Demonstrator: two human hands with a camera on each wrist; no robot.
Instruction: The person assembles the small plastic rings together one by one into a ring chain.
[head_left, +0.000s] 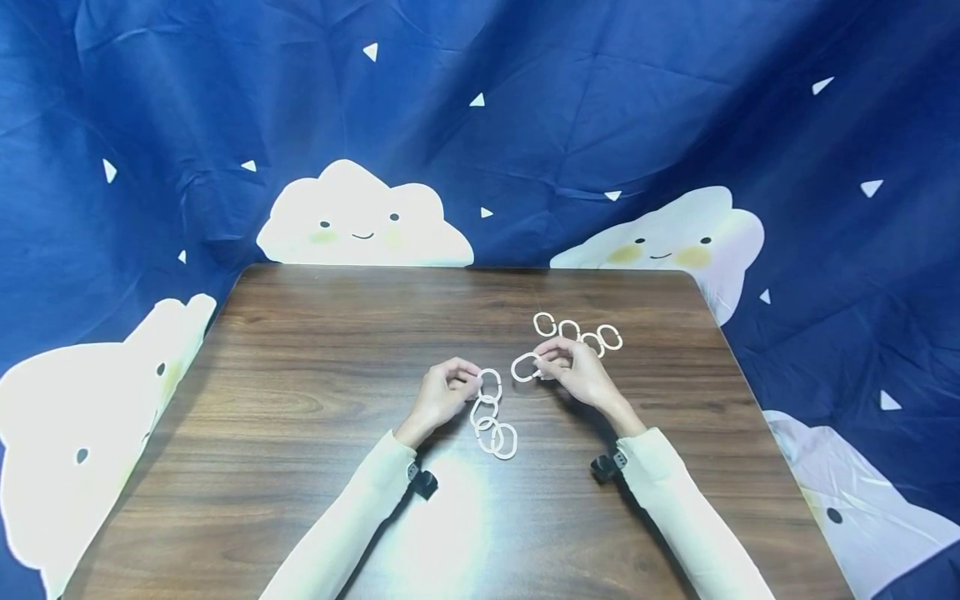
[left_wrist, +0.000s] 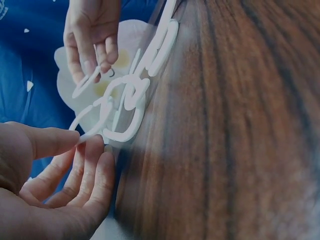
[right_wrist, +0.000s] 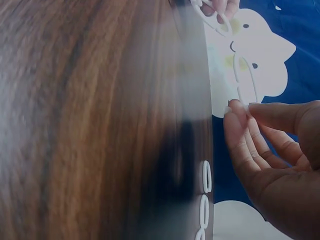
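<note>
White plastic oval links, some showing a small gap in the side, are what both hands work with. My left hand (head_left: 441, 397) pinches the top link (head_left: 499, 385) of a short chain between thumb and fingers. From it several joined links (head_left: 516, 442) trail toward the front of the table. To the right, my right hand (head_left: 587, 377) holds a single link (head_left: 513, 368) by its right end, thumb against fingers. A small space separates this link from the chain. In the right wrist view the single link (right_wrist: 237, 75) stands up from the fingertips.
Behind the right hand, several loose links (head_left: 536, 323) lie in a row on the brown wooden table (head_left: 337, 333). A blue cloth (head_left: 525, 150) with white clouds hangs beyond the table's far edge. Each wrist wears a small black camera (head_left: 426, 483).
</note>
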